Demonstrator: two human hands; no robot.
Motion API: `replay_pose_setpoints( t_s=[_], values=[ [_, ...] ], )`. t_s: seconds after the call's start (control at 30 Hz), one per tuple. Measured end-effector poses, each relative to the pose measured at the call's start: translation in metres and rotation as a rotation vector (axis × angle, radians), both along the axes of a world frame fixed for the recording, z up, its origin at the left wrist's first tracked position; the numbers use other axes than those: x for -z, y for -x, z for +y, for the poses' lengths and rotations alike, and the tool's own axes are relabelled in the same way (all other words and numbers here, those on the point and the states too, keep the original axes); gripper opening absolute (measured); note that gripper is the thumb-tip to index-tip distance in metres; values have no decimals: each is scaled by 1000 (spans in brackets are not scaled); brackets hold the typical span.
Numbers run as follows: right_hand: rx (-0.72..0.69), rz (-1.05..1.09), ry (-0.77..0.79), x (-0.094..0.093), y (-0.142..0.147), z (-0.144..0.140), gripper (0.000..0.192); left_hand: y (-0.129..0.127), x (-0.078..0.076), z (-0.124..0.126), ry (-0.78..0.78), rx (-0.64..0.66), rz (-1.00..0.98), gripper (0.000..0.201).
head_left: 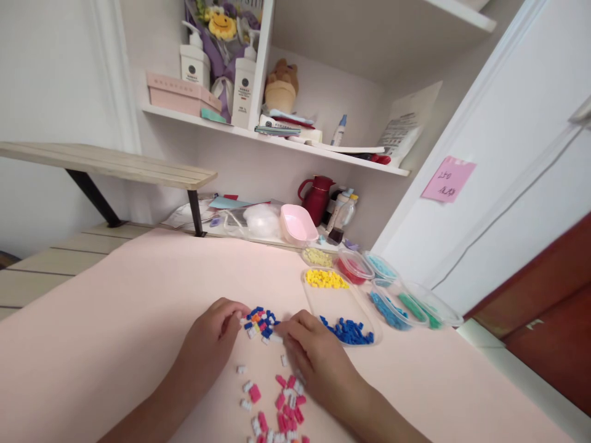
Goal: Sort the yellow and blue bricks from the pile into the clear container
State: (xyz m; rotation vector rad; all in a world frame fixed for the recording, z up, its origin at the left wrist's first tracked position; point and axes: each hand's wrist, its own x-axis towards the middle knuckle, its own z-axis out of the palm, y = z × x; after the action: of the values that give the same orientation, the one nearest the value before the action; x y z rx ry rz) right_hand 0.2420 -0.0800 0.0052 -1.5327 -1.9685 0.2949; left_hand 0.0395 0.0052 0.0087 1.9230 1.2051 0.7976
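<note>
A small mixed pile of tiny building bricks [261, 322], blue, white, orange and yellow, lies on the pink tabletop between my hands. My left hand [215, 332] is at the pile's left edge, fingers curled in and thumb close to the index finger; whatever they pinch is too small to name. On the other side, my right hand [316, 351] has its bent fingertips down at the pile's right edge. Its fingers are pressed together, and anything in them is hidden. Nearer to me lie scattered pink bricks [287, 418] and white bricks [245, 405], some close beside my right wrist.
Right of the pile is a clear tray [318, 304] with yellow bricks [325, 279] and blue bricks [351, 331]. Lidless-looking plastic tubs [399, 301] of coloured bricks stand beyond it. A pink bowl [298, 224] and red jug [316, 200] are at the back, under a shelf [332, 151].
</note>
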Motion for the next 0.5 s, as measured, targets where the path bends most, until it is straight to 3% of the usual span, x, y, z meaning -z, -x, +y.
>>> replay_pose_setpoints(
  t_s=[0.07, 0.23, 0.5],
  values=[
    [3, -29, 3, 0, 0, -1, 29, 0, 0, 0, -1, 11, 0, 28],
    [-141, 41, 14, -3, -1, -3, 33, -1, 3, 0, -4, 29, -13, 28],
    [-38, -110, 34, 2, 4, 6, 43, -2, 1, -2, 0, 36, -6, 28]
  ],
)
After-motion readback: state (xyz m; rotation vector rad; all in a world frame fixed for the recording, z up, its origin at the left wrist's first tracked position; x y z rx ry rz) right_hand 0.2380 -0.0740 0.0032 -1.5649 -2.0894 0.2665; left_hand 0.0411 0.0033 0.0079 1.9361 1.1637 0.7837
